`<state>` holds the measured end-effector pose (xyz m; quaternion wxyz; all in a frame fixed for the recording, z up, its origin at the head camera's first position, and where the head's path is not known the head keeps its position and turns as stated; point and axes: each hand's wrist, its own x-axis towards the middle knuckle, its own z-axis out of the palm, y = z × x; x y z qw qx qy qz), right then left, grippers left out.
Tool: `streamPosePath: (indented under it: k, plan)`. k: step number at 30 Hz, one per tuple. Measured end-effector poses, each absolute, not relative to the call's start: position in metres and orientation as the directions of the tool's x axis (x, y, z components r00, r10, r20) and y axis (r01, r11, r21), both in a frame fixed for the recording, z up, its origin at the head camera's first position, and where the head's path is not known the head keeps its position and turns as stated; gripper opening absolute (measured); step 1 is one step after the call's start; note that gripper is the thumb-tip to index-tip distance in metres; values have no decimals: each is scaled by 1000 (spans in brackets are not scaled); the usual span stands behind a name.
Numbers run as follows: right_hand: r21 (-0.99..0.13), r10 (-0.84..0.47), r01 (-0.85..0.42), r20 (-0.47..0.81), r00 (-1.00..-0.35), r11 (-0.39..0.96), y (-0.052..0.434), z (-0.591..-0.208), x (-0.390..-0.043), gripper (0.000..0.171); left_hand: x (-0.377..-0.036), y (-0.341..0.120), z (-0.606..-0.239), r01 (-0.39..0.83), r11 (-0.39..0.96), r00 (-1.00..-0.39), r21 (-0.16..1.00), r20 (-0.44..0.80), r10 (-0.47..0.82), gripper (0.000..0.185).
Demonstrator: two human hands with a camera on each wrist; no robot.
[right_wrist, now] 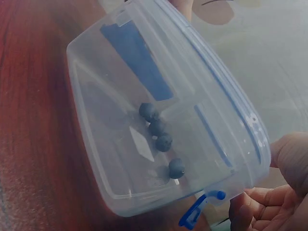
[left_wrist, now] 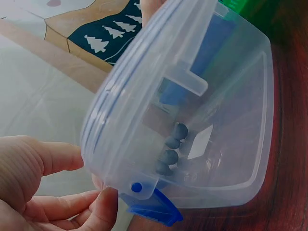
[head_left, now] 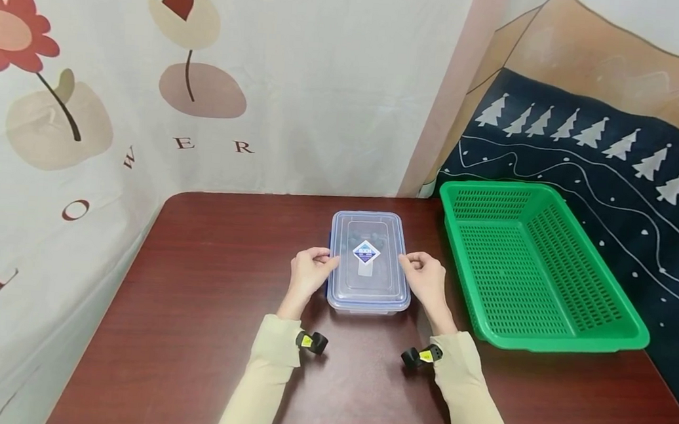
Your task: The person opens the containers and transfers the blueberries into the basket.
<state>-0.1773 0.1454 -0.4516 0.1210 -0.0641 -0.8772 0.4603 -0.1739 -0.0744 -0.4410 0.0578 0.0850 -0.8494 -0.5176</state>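
On dark wood table (head_left: pixel 203 294): clear box (head_left: pixel 369 263), green basket (head_left: pixel 539 265).

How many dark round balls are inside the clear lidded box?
4 dark balls show through the wall of the clear box, lying in a loose row near the middle of its floor; the wrist views agree. The label may hide more in the head view.

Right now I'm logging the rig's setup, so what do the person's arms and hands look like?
Both arms wear long pale beige sleeves reaching the wrists. Each wrist carries a small black camera with a yellow mark. The left hand and right hand are bare: no gloves or rings visible.
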Motion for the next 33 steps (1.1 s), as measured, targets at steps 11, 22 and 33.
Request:
streamPosePath:
  k: [11, 22, 33]
  plan:
    - [-830, 209, -35, 181, -961, 557, 135, -430, -179, 22, -174, -83, -426, -98, 359, -963, 928, 2, -269, 29]
    - [-843, 104, -152, 237, -966, 516, 97, -407, -180, 21, -165, -125, -400, -55, 258, -947, 964, 31, -319, 29]
    - [-859, -157, -225, 171, -973, 460, 30, -405, -169, 35, -142, -203, -393, -173, 260, -925, 950, -66, -374, 34]
